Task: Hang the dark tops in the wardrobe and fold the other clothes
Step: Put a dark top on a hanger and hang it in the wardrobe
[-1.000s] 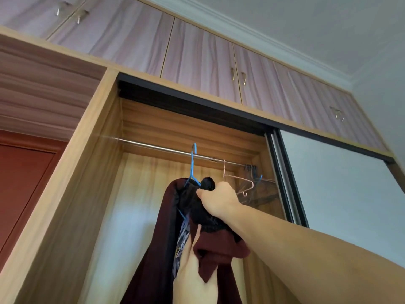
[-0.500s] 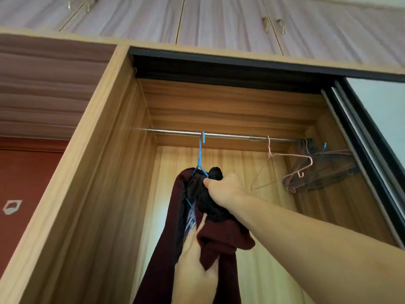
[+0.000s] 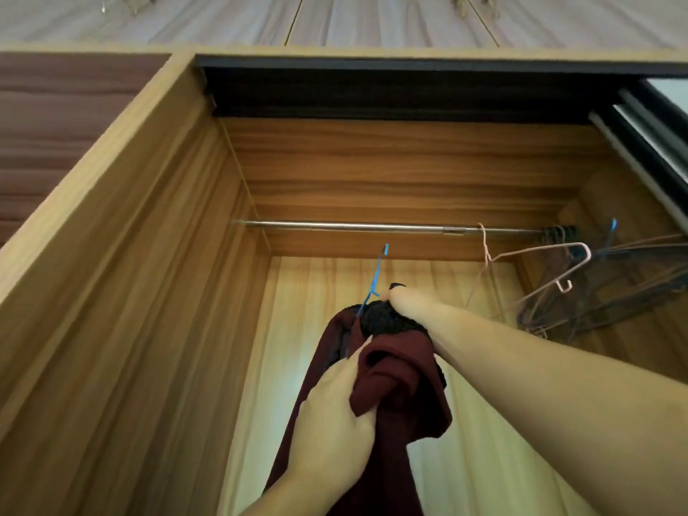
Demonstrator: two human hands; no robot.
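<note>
A dark maroon top (image 3: 409, 407) with a black fuzzy collar (image 3: 387, 322) hangs from a blue hanger (image 3: 374, 283) inside the open wardrobe. My right hand (image 3: 407, 305) grips the collar and the hanger's neck from the right. The hanger's hook tip shows just below the metal rod (image 3: 353, 226), not touching it in this view. My left hand (image 3: 335, 415) reaches up from below and holds a bunched fold of the maroon fabric. The lower part of the top runs out of view.
A pink wire hanger (image 3: 540, 268) and several dark empty hangers (image 3: 614, 292) crowd the rod's right end. The wardrobe's left wall (image 3: 149, 292) stands close by. A sliding door (image 3: 662, 143) covers the right side. Closed cupboards (image 3: 372, 16) sit above.
The view has swung to face the wardrobe opening. The blue hook, which overlapped the rod before, now sits lower than it. My left hand has risen and taken hold of the maroon fold.
</note>
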